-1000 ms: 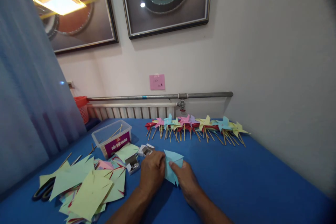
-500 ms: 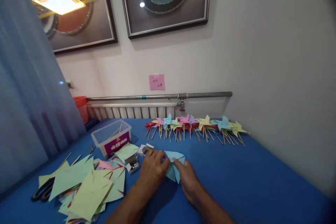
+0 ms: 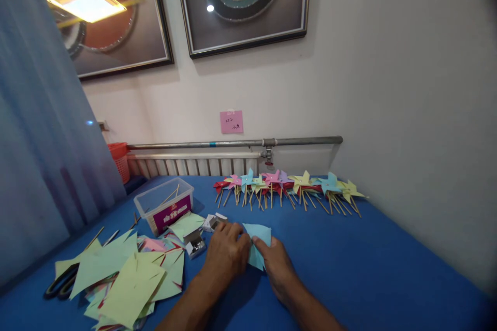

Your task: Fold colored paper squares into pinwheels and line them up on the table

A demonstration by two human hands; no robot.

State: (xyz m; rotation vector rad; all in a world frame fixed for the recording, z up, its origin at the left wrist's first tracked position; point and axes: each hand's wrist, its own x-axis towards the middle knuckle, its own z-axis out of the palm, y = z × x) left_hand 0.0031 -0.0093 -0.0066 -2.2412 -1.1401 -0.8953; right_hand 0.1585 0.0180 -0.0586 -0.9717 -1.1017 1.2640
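A light blue paper pinwheel piece (image 3: 258, 232) with folded corners is held between my two hands, just above the blue tabletop. My left hand (image 3: 228, 249) grips its left side, fingers curled and the fingertips partly hidden behind the knuckles. On the right edge, my right hand (image 3: 275, 261) pinches the paper, the thumb lying over its front. Close to my left hand stand small open boxes, one with shiny metal pins (image 3: 194, 243) and one (image 3: 216, 221) partly behind my fingers.
Cut paper sheets (image 3: 132, 284) are heaped at the left, beside black-handled scissors (image 3: 62, 282). Behind them stands a clear plastic tub (image 3: 166, 207) with thin sticks. Finished pinwheels on sticks (image 3: 272, 181) lie in a row along the table's back edge.
The right-hand part of the blue paper has been folded in, so its outline is narrower. My right thumb has shifted slightly left over it. Both hands keep their hold.
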